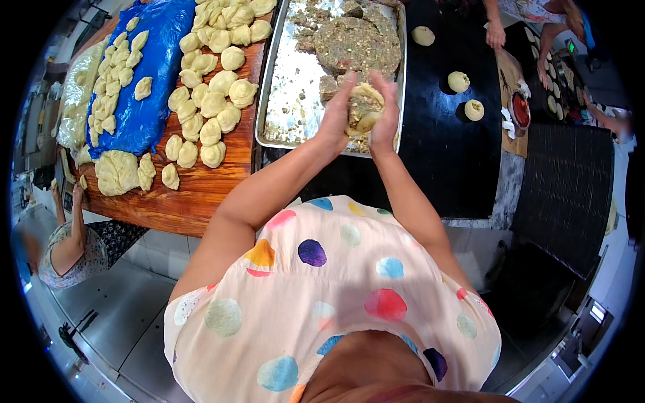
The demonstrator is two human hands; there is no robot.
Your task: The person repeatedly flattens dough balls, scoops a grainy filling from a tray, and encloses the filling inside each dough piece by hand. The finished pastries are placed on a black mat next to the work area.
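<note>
Over the near part of a shallow metal tray (290,80), I hold a round of pale dough (365,109) upright between my hands. Its open middle shows a brownish, speckled filling. My left hand (334,119) cups one side of the dough and my right hand (385,115) curves round the other. In the tray lies a big flattened mass of the same filling (356,47), with loose crumbs and chunks about it. To the right, closed dough balls (459,82) sit apart on the black worktop (450,161).
On the wooden table (232,151) at left lie many dough pieces (213,104), blue plastic sheeting (161,54) with more pieces, and a larger dough lump (115,172). Other people's hands (495,33) work at far right, near a red-filled bowl (521,109). Another person (67,248) stands at left.
</note>
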